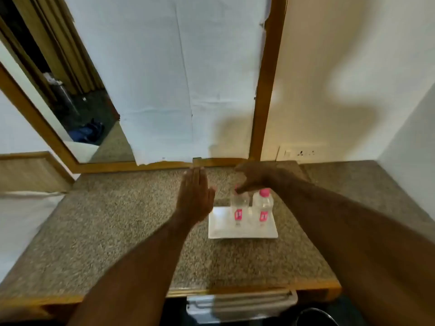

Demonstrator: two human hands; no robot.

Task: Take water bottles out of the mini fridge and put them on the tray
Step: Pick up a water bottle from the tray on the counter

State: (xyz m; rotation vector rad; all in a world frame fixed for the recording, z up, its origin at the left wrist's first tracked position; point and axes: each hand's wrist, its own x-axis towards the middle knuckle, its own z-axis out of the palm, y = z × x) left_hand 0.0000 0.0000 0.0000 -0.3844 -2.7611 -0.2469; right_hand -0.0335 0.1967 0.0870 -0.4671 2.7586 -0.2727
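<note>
Two water bottles stand upright side by side on the white tray (242,231): the left bottle (239,208) and the right bottle (263,205). The right hand (255,177) pinches the left bottle's cap with its fingers; the left hand (195,196) hovers flat, fingers released, over the tabletop (117,220). A careless release could tip this bottle into its neighbour.

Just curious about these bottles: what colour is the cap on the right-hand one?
Pink, matching its label. The head view shows the right water bottle cap clearly.
</note>
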